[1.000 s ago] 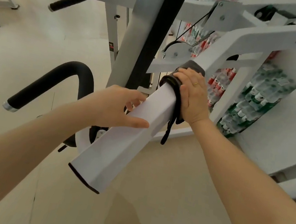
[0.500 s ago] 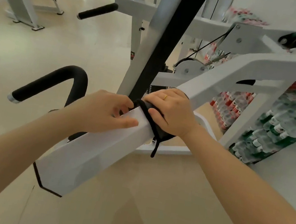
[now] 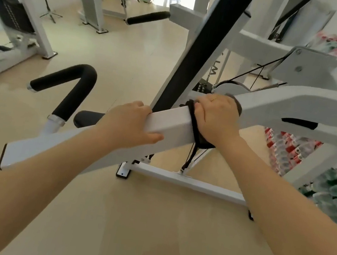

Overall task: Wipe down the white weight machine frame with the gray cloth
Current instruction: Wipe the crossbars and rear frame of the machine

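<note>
A white square beam [image 3: 170,125] of the weight machine frame slants from lower left to upper right across the middle of the view. My left hand [image 3: 128,124] grips this beam, thumb on its near face and fingers over the top. Just to the right, my right hand [image 3: 215,118] wraps the dark gray cloth [image 3: 193,123] around the same beam, fingers curled over it. A loose end of the cloth hangs below the beam. Most of the cloth is hidden under my right hand.
A black padded curved handle [image 3: 74,88] rises at left. A black upright post [image 3: 195,50] crosses behind the beam. The white floor bar [image 3: 187,182] lies below. Stacked bottled drinks [image 3: 334,186] stand at right, other gym machines [image 3: 14,21] at back left.
The view has tilted up and shows more of the room. My right hand with the cloth has slid slightly up the beam, away from my left hand, which keeps its grip.
</note>
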### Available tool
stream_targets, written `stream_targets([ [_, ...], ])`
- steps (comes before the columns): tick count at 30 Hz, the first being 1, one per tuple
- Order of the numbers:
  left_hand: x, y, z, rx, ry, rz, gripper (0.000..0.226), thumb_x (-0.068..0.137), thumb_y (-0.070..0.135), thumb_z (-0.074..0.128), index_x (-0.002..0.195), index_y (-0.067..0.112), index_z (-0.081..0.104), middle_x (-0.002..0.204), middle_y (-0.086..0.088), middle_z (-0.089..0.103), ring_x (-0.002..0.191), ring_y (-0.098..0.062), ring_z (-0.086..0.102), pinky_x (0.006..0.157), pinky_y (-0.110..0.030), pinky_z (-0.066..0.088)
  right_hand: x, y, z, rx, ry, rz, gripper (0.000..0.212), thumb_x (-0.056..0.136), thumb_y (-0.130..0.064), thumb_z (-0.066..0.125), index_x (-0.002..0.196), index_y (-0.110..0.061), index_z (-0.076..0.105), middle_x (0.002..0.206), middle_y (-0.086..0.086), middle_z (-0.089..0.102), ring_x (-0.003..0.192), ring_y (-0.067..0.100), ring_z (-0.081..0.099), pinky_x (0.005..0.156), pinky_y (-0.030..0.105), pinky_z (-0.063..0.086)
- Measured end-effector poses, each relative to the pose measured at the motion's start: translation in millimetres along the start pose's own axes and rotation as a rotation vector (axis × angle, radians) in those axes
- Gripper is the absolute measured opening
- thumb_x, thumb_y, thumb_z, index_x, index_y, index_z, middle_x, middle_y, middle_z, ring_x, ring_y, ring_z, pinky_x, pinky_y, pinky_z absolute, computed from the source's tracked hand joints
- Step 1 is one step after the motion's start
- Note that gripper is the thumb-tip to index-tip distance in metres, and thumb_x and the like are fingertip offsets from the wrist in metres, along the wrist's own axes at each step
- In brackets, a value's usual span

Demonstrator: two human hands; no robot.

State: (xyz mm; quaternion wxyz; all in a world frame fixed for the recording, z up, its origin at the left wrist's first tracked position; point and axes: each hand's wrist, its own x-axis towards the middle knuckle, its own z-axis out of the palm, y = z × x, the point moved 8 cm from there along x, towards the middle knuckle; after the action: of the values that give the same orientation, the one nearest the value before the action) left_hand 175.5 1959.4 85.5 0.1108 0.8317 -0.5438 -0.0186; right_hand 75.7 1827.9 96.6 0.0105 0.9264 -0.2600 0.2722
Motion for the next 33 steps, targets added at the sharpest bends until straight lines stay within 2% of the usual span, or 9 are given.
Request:
stream_targets([
  [5, 3.5, -1.8, 1.7, -0.028, 0.004, -0.029, 0.048, 0.074, 0.055, 0.06, 0.103, 0.017, 0.055, 0.09, 0.003, 0.049, 0.08, -0.014, 0.045, 0.067, -0.027, 0.032, -12.6, -41.8, -3.1, 0.04, 0.092, -0.186, 0.042, 0.09, -0.033, 0.033, 0.091, -0.012, 0.07, 0.086, 0.004, 0.071, 0.079, 0.023, 0.065, 0.079, 0.035, 0.045],
  [10, 9.8, -8.3, -0.9, -0.067, -0.046, -0.033, 0.05, 0.068, 0.058, 0.06, 0.103, 0.023, 0.056, 0.093, 0.007, 0.052, 0.085, -0.012, 0.046, 0.069, -0.026, 0.034, 1.0, -17.9, -0.8, 0.044, 0.008, -0.279, 0.044, 0.088, -0.035, 0.032, 0.091, -0.013, 0.07, 0.08, 0.003, 0.071, 0.073, 0.024, 0.065, 0.071, 0.033, 0.047],
  [15, 28.5, 11.6, -1.7, -0.157, -0.131, 0.061, 0.069, 0.066, 0.057, 0.066, 0.125, 0.028, 0.045, 0.096, 0.012, 0.048, 0.088, -0.009, 0.048, 0.073, -0.024, 0.035, 13.6, 55.5, -8.4, -0.006, 0.028, -0.036, 0.055, 0.083, -0.038, 0.022, 0.092, -0.011, 0.069, 0.087, 0.008, 0.07, 0.082, 0.028, 0.062, 0.078, 0.034, 0.039],
  [19, 49.0, 35.6, -10.2, -0.15, -0.145, 0.189, 0.07, 0.065, 0.06, 0.063, 0.122, 0.024, 0.048, 0.094, 0.01, 0.049, 0.085, -0.01, 0.049, 0.069, -0.023, 0.035, 13.3, 80.2, -10.8, -0.025, 0.045, 0.139, 0.049, 0.086, -0.034, 0.024, 0.095, -0.013, 0.067, 0.094, 0.005, 0.069, 0.091, 0.024, 0.059, 0.087, 0.031, 0.032],
  [22, 64.6, 54.0, -11.3, -0.135, -0.173, 0.274, 0.065, 0.065, 0.062, 0.059, 0.116, 0.021, 0.051, 0.079, 0.012, 0.048, 0.07, -0.006, 0.047, 0.058, -0.02, 0.034, 6.1, 43.5, -6.7, -0.009, 0.082, 0.102, 0.035, 0.088, -0.032, 0.034, 0.085, -0.016, 0.065, 0.085, 0.001, 0.067, 0.084, 0.021, 0.059, 0.085, 0.032, 0.034],
  [25, 80.4, 67.2, -10.3, -0.105, -0.142, 0.325, 0.048, 0.064, 0.061, 0.062, 0.084, 0.02, 0.05, 0.07, 0.007, 0.049, 0.062, -0.009, 0.044, 0.054, -0.022, 0.033, 1.0, 10.1, -1.4, 0.031, 0.118, 0.045, 0.035, 0.084, -0.032, 0.033, 0.078, -0.017, 0.065, 0.076, -0.001, 0.066, 0.074, 0.019, 0.059, 0.08, 0.032, 0.036],
  [27, 89.2, 72.2, -9.3, -0.081, -0.136, 0.348, 0.048, 0.06, 0.064, 0.062, 0.075, 0.021, 0.046, 0.071, 0.004, 0.051, 0.061, -0.009, 0.042, 0.053, -0.023, 0.034, 0.3, 6.5, -2.7, 0.065, 0.126, -0.018, 0.036, 0.082, -0.029, 0.034, 0.077, -0.016, 0.067, 0.075, 0.0, 0.067, 0.072, 0.021, 0.061, 0.078, 0.032, 0.04],
  [30, 101.0, 72.0, -3.2, -0.06, -0.164, 0.34, 0.057, 0.058, 0.071, 0.061, 0.085, 0.024, 0.043, 0.078, 0.008, 0.052, 0.066, -0.006, 0.046, 0.055, -0.023, 0.036, 3.1, 24.5, -8.1, 0.049, 0.119, -0.105, 0.038, 0.082, -0.025, 0.034, 0.082, -0.013, 0.07, 0.077, 0.002, 0.07, 0.072, 0.022, 0.063, 0.077, 0.032, 0.043],
  [33, 107.4, 70.3, 10.8, -0.032, -0.231, 0.297, 0.065, 0.055, 0.073, 0.059, 0.095, 0.026, 0.038, 0.08, 0.013, 0.048, 0.069, -0.003, 0.046, 0.057, -0.025, 0.038, 7.9, 69.0, -14.9, 0.028, 0.171, 0.006, 0.044, 0.081, -0.024, 0.031, 0.087, -0.007, 0.071, 0.084, 0.008, 0.071, 0.08, 0.025, 0.065, 0.079, 0.032, 0.039],
])
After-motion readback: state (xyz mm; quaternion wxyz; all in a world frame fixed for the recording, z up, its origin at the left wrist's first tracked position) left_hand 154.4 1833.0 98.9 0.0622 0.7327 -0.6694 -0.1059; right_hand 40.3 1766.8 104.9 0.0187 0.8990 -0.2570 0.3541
